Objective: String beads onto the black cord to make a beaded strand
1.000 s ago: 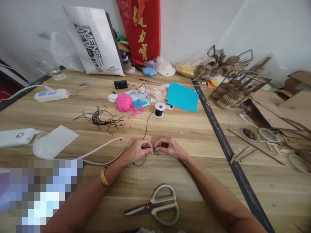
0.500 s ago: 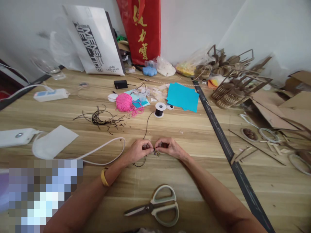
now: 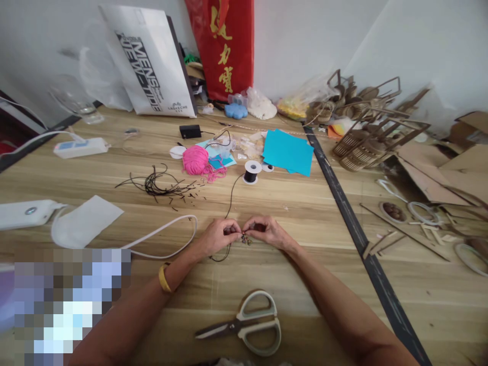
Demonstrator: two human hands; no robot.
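Note:
My left hand (image 3: 220, 237) and my right hand (image 3: 266, 231) meet over the table, thumbs and fingertips pinched closely together. Between them is a beaded cord, its small cluster of colourful beads (image 3: 246, 239) hanging just below the fingertips. A black cord (image 3: 231, 199) runs from a white spool (image 3: 250, 176) down behind my left hand and shows again below it in a loose curve. Exactly which strand each hand pinches is too small to make out. Nearer to me lie scissors (image 3: 244, 325) with white handles, blades partly apart.
Cut black cords (image 3: 156, 187) and snippets lie left of the spool, near pink yarn (image 3: 195, 160). Blue sheets (image 3: 288, 152) lie behind. A white cable (image 3: 163, 236) loops beside my left hand. Small wooden baskets (image 3: 360, 150) and cardboard (image 3: 444, 170) stand at right.
The hands stay in nearly the same place, still pinched together. The bead cluster between the fingertips has turned slightly and shows more colour. The camera view has shifted a little.

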